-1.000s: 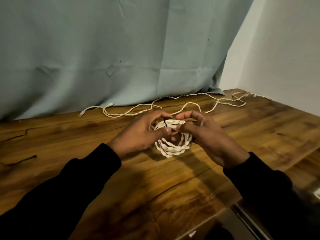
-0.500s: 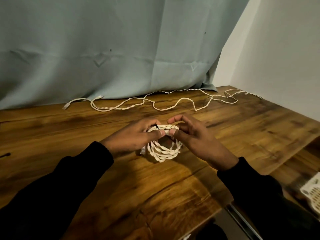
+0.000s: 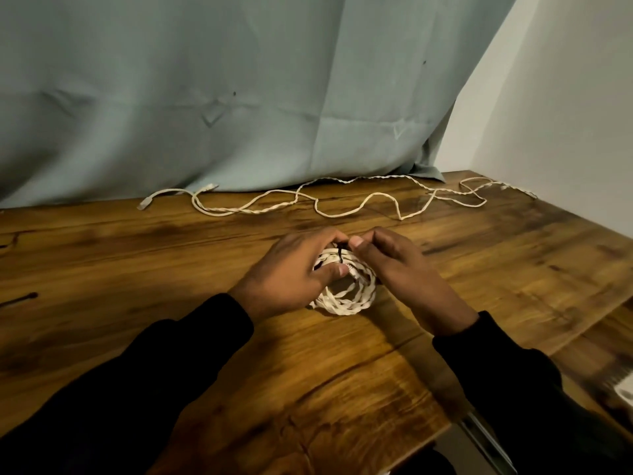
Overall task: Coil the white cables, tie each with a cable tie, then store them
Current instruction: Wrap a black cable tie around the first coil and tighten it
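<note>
Hands met over a coiled white cable (image 3: 346, 296) resting on the wooden table (image 3: 137, 255). The left hand (image 3: 291, 279) curled round the coil's near-left side, thumb pressed on the strands; the right hand (image 3: 400, 269) pinched at a black cable tie (image 3: 340, 254) wrapped over the coil's top. A second white cable (image 3: 342, 204) lay loose and uncoiled well behind, along the foot of a pale blue curtain (image 3: 239, 97). A white basket's corner (image 3: 625, 389) (contents out of sight) showed at the right edge. No writing or brand was legible anywhere.
</note>
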